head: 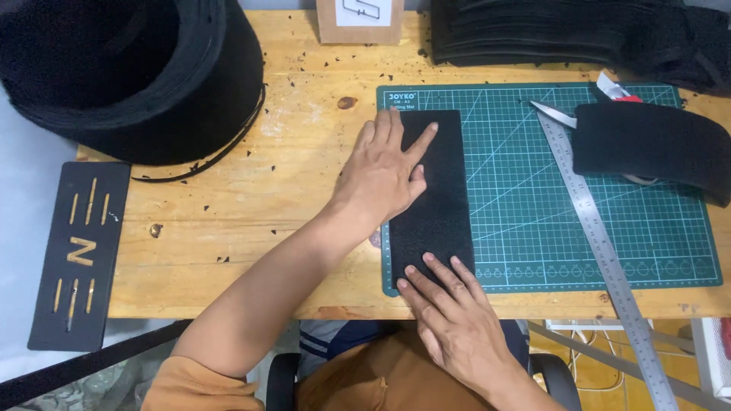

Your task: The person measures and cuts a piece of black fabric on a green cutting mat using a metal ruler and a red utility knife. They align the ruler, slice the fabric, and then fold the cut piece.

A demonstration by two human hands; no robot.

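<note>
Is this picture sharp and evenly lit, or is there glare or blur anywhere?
Head view: sharp overall, lit softly and evenly; the left hand and right hand cast only faint shadows on the black rectangular piece; the steel ruler shines mildly; the big black roll is too dark to show detail.

Wooden table (289, 175); green cutting mat (533, 221); black felt roll (137, 68).
</note>
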